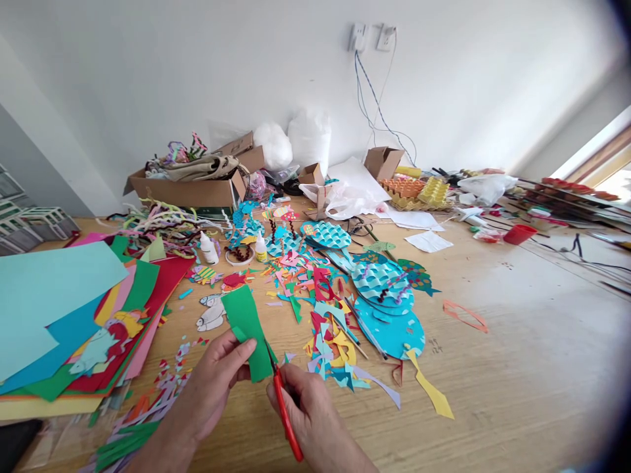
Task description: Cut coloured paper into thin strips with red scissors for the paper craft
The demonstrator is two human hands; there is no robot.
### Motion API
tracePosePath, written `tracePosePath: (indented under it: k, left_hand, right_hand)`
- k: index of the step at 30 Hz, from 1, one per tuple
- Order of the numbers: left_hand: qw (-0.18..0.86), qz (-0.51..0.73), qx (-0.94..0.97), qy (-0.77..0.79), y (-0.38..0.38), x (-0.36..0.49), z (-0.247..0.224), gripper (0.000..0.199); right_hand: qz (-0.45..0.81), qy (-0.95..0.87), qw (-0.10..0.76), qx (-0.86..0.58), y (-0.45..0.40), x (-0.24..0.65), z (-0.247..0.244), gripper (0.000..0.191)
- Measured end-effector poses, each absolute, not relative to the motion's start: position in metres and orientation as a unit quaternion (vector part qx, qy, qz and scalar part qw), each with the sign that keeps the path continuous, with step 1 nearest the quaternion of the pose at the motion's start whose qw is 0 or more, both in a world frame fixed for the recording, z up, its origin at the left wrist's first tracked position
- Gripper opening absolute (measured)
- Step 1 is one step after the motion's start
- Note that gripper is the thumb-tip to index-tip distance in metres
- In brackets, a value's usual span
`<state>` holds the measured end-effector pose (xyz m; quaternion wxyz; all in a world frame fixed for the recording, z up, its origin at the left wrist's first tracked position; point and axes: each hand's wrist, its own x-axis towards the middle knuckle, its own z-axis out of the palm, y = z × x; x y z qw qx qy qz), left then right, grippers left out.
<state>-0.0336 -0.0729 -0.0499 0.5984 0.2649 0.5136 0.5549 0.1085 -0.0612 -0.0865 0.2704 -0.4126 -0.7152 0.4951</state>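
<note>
A strip of green paper (pixel 245 315) is pinched between the thumb and fingers of my left hand (pixel 220 364), held above the table. My right hand (pixel 309 401) grips red-handled scissors (pixel 284 410), and their blades meet the right edge of the green paper near its lower end. Part of the blades is hidden by the paper. Just beyond my left hand lie paper fish drawn in black and white (pixel 211 314). Cut paper scraps (pixel 335 328) in many colours spread to the right of the green strip.
Stacked coloured sheets (pixel 59 289) cover the left side. Two white glue bottles (pixel 208 249) stand behind the paper fish. Blue round paper pieces (pixel 389 322) lie right of the scraps. A cardboard box (pixel 185 192) and a red cup (pixel 519 234) sit farther back.
</note>
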Motion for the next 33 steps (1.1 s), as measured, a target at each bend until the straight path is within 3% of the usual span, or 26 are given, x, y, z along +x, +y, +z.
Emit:
tracePosePath:
  k: [6, 20, 33]
  left_hand:
    - [0.616, 0.535, 0.288, 0.502, -0.0714, -0.0323, -0.0531, 0.016]
    - [0.632, 0.528, 0.280, 0.493, -0.0734, -0.0327, -0.0577, 0.011]
    - [0.639, 0.524, 0.260, 0.499, -0.0754, -0.0302, -0.0529, 0.012]
  right_hand:
    - [0.507, -0.705, 0.282, -0.409, -0.0614, 0.1093, -0.0869, 0.026]
    - [0.504, -0.711, 0.292, -0.393, -0.0616, 0.1090, -0.0903, 0.027]
    - [0.512, -0.715, 0.247, -0.407, -0.0623, 0.1149, -0.0858, 0.025]
